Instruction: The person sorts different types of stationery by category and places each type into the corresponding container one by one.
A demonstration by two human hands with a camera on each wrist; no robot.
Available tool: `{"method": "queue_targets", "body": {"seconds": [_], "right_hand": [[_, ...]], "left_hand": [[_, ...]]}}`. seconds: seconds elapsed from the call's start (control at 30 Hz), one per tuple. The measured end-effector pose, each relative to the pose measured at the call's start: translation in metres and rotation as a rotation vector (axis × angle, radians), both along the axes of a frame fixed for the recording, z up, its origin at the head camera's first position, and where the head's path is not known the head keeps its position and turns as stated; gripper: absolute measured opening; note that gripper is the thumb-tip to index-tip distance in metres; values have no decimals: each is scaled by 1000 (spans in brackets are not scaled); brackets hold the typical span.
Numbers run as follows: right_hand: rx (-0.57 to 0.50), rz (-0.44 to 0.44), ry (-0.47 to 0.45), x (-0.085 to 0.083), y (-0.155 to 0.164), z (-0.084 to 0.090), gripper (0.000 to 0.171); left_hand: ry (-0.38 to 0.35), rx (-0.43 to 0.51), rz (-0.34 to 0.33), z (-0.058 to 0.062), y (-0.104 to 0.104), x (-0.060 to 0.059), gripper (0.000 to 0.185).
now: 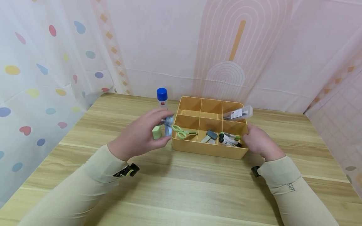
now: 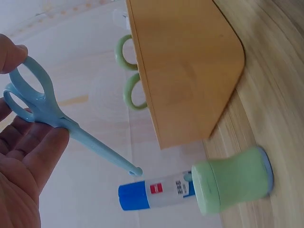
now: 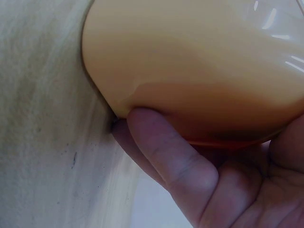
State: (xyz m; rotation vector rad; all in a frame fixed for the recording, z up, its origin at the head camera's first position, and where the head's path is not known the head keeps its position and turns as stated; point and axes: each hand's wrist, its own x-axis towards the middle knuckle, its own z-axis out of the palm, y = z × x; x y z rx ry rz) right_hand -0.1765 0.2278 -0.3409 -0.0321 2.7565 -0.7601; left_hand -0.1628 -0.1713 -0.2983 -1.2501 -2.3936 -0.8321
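Observation:
My left hand (image 1: 158,128) pinches a pair of light blue scissors (image 1: 169,123) by the handles, just left of a yellow-orange compartment box (image 1: 207,151). In the left wrist view the blue scissors (image 2: 52,116) hang with closed blades pointing down from the hand (image 2: 33,102), beside the box wall (image 2: 190,66). My right hand (image 1: 250,136) grips the box's front right corner. The right wrist view shows fingers (image 3: 166,152) pressed on that rounded corner (image 3: 190,61).
Green scissors (image 1: 182,131), grey erasers (image 1: 210,136) and markers (image 1: 229,139) lie in the front compartments. A clear case (image 1: 238,113) rests across the back right one. A blue-capped glue stick (image 1: 162,97) and a small green container (image 1: 156,132) stand left of the box on the wooden table (image 1: 198,191).

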Motion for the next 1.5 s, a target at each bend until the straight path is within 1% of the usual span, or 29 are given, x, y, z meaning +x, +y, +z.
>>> {"method": "queue_targets", "body": {"seconds": [0.13,0.33,0.57,0.77,0.9,1.0,1.07,1.23,1.5], "right_hand": [[-11,-5,-12,0,0,0,42],[-13,-9,-13,1,-1,0,42],[-14,-7,-8,1,-1,0,41],[-13,-5,-5,1,-1,1,41],[-14,-3,-1,2,0,1,42],[-15,-3,4,2,0,1,41],[-17,-4,5,2,0,1,42],[-18,-7,5,2,0,1,42],[-11,4,7,2,1,1,43]], "left_hand": [[-11,9,-13,0,8,-2,60],[-61,15,-31,-3,20,-4,58],[-64,31,-50,-8,30,-4,56],[-72,61,-72,-14,36,-6,50],[-96,95,-85,-21,38,-8,50],[-105,111,-73,-25,40,-8,53],[-105,113,-53,-27,40,-8,55],[-109,125,-19,-33,42,-9,56],[-193,174,11,-41,44,-11,58]]}}
